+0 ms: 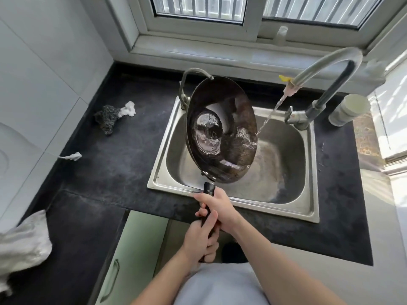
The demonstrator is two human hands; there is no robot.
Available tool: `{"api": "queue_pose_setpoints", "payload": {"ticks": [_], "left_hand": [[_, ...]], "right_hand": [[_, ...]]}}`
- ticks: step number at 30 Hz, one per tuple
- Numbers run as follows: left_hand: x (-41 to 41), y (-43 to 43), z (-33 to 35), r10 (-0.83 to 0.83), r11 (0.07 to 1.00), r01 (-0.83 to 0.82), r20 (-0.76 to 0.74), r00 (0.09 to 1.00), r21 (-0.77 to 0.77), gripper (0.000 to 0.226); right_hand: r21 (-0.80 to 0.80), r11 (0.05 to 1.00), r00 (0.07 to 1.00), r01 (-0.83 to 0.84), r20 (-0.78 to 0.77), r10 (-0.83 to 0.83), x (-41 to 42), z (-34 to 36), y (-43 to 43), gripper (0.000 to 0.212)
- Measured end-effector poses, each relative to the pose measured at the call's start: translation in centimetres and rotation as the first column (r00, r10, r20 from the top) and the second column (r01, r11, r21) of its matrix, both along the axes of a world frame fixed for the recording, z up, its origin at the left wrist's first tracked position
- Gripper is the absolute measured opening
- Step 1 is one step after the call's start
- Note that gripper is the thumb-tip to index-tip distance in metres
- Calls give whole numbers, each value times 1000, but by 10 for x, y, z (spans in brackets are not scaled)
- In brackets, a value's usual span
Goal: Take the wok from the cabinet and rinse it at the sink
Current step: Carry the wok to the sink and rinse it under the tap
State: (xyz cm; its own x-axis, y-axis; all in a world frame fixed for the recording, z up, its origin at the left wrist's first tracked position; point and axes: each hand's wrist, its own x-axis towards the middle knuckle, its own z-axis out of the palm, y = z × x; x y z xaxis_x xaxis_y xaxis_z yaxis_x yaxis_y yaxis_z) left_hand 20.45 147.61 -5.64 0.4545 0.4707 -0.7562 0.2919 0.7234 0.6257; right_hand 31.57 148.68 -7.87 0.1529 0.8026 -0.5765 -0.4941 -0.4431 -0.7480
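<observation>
- Wok (222, 130) tilted on edge over sink (290, 146), handle (208, 188) toward person, bowl toward window (198, 7).
- Left hand (202, 241), right hand (217, 205) both clasp handle.
- Black counter (99, 161); tap (326, 69) stream hits rim.

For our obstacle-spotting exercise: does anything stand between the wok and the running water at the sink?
Nothing visible does. The wok, held by left hand and right hand on its handle, tilts over the sink, and the stream from the tap lands directly on its right rim.
</observation>
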Motion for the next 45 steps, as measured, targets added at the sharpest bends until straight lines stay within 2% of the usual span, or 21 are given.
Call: {"api": "queue_pose_setpoints", "payload": {"ticks": [6, 8, 12, 15, 18, 21, 23, 25, 28, 33, 37, 39, 42, 45], "left_hand": [[8, -9, 1, 44, 972, -10, -139, 989, 237, 43], [5, -10, 1, 41, 963, -2, -139, 989, 270, 46], [-4, -11, -10, 26, 934, 47, -200, 980, 353, 71], [-10, -9, -11, -30, 913, 120, -229, 973, 389, 64], [-10, -4, -4, -39, 947, 85, -151, 988, 310, 54], [-12, -2, 6, -15, 1000, 15, 23, 1000, 12, 39], [-15, -2, 13, 38, 978, -7, 147, 988, -208, 35], [-19, -3, 14, 65, 952, 3, 213, 975, -306, 32], [-23, -5, 17, 57, 959, 12, 235, 970, -283, 30], [-25, -9, 14, -27, 1000, 27, 41, 999, 0, 27], [-28, -7, 17, -86, 969, 96, -55, 995, 227, 29], [-31, -6, 18, -91, 951, 115, -94, 991, 288, 33], [-32, -5, 17, -77, 957, 102, -102, 992, 270, 35], [-28, -4, 21, 17, 1000, -18, 79, 997, 12, 26]], "right_hand": [[-59, 997, 999, -45, 13, 46, 5, 12, 3, 24], [-85, 995, 995, -46, 80, 52, 1, 11, 4, 26], [-66, 996, 980, -67, 182, 78, -5, 6, 7, 33], [-53, 995, 979, -80, 182, 89, -7, 6, 7, 29], [-32, 997, 978, -76, 191, 81, -7, 7, 7, 28], [-14, 997, 974, -78, 214, 79, -7, 8, 6, 27], [6, 995, 971, -95, 219, 92, -7, 10, 3, 26], [32, 993, 974, -111, 203, 102, -8, 13, 0, 26], [47, 993, 980, -111, 173, 101, -11, 14, -4, 25], [37, 993, 978, -115, 178, 106, -14, 17, -4, 25], [0, 999, 976, -42, 212, 41, -21, 20, 5, 30], [1, 999, 977, -40, 208, 38, -24, 21, 7, 32], [23, 999, 981, -48, 189, 42, -25, 25, 5, 30], [59, 997, 987, -49, 153, 39, -19, 28, 2, 21]]}}
